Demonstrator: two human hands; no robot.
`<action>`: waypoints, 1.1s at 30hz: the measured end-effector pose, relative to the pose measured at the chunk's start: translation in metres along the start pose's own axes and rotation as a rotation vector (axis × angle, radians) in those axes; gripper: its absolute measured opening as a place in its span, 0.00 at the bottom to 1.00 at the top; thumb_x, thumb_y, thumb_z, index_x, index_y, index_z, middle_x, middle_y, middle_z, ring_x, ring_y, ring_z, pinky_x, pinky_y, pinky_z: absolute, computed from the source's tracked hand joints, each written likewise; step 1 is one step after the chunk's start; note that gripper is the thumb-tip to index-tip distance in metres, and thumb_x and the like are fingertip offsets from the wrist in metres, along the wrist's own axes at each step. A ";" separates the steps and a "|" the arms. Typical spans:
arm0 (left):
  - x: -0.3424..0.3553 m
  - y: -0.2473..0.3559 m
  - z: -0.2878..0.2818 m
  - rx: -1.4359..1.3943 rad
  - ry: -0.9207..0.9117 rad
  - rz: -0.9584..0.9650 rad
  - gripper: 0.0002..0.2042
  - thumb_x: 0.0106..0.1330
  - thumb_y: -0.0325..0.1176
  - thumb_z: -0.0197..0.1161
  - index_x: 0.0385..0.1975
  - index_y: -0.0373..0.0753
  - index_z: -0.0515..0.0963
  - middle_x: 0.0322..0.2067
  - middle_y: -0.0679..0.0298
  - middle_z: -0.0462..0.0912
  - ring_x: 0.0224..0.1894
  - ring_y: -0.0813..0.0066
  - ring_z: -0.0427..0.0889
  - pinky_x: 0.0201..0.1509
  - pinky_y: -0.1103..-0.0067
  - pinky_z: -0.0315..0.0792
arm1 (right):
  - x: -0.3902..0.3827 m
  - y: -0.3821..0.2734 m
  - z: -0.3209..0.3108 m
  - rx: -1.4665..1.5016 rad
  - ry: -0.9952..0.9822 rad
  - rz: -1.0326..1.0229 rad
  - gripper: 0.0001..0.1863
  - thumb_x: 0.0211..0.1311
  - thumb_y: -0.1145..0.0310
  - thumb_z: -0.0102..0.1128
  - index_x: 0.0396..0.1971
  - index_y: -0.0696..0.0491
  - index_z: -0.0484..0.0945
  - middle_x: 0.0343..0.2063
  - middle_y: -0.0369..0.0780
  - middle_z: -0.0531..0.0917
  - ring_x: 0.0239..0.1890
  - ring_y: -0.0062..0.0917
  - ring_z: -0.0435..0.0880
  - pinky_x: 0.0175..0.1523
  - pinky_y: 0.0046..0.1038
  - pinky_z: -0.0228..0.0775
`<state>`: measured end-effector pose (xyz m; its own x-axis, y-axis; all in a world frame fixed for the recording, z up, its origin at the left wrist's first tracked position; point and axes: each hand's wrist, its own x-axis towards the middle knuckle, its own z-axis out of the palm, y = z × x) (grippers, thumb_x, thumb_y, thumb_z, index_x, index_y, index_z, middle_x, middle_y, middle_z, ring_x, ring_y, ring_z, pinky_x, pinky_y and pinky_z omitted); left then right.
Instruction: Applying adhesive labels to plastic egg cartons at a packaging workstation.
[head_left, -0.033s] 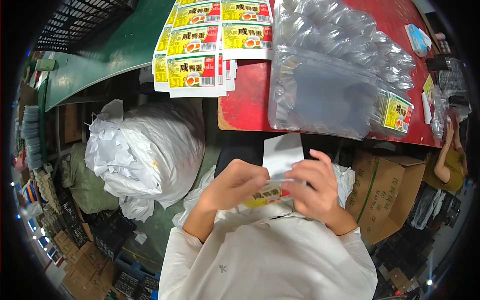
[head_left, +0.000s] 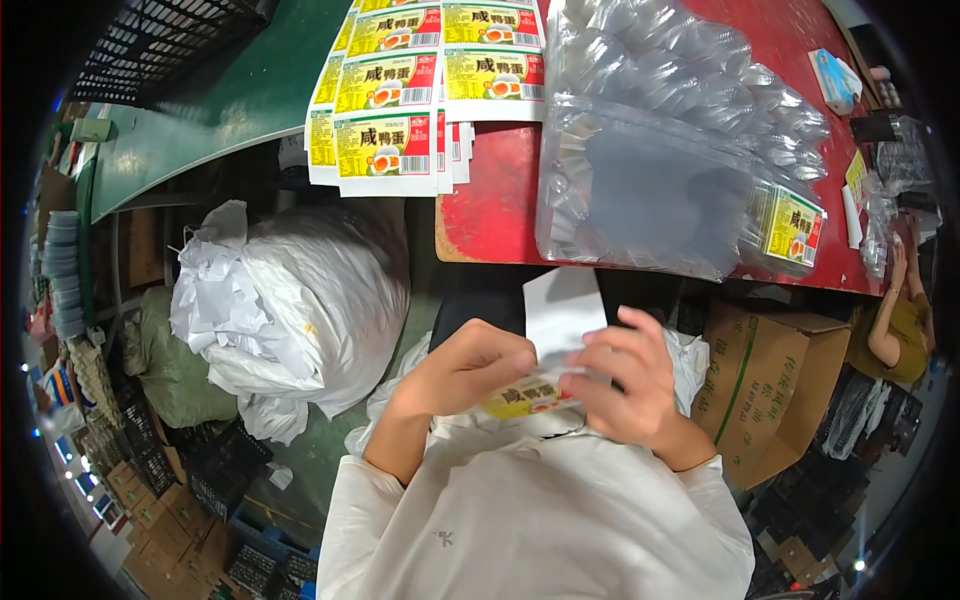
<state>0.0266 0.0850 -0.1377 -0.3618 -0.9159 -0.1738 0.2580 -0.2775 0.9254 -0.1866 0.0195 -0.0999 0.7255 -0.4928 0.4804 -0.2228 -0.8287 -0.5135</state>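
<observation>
In front of my chest, a yellow, green and red printed label [head_left: 525,398] is between my two hands. A plain white paper [head_left: 565,305] stands up behind it, apparently the label's backing; where the two join is covered by fingers. My left hand [head_left: 472,365] is closed, its curled fingers and thumb pinching at the label's left side. My right hand [head_left: 628,385] has its thumb and bent fingers on the right side of the label and paper, some fingertips blurred. More label sheets [head_left: 390,145] lie on the table beyond.
On the red table [head_left: 490,190] are clear plastic egg trays [head_left: 660,190], one labelled tray [head_left: 795,228] at their right. A stuffed white sack [head_left: 330,300] stands left, a cardboard box [head_left: 765,390] right. A black crate [head_left: 165,50] sits far left. Another person's arm [head_left: 890,310] shows at right.
The white paper tilts slightly further left. My right fingers have shifted a little down and left over the label; my left hand has barely moved.
</observation>
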 end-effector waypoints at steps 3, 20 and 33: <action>0.004 0.010 -0.011 -0.126 -0.148 -0.217 0.19 0.74 0.34 0.54 0.19 0.34 0.67 0.17 0.76 0.59 0.23 0.85 0.52 0.23 0.80 0.53 | 0.008 -0.009 -0.008 -0.047 -0.002 -0.213 0.10 0.40 0.69 0.66 0.27 0.49 0.81 0.39 0.35 0.83 0.43 0.33 0.80 0.54 0.45 0.67; 0.021 0.075 -0.004 0.426 0.511 0.101 0.10 0.56 0.21 0.65 0.38 0.33 0.79 0.25 0.64 0.83 0.19 0.84 0.64 0.23 0.85 0.58 | 0.058 0.044 -0.092 0.407 0.659 0.467 0.03 0.58 0.83 0.58 0.32 0.61 0.78 0.27 0.37 0.80 0.25 0.18 0.74 0.32 0.19 0.66; 0.069 0.075 -0.013 0.394 0.487 0.182 0.10 0.56 0.29 0.68 0.35 0.34 0.78 0.10 0.67 0.70 0.15 0.84 0.66 0.23 0.82 0.58 | 0.068 0.077 -0.080 0.453 0.497 0.688 0.03 0.59 0.81 0.64 0.32 0.62 0.81 0.27 0.33 0.82 0.26 0.10 0.75 0.31 0.13 0.65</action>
<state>0.0328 -0.0027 -0.0848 0.1277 -0.9906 -0.0497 -0.1048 -0.0633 0.9925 -0.2065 -0.0987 -0.0498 0.1475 -0.9753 0.1646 -0.1479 -0.1863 -0.9713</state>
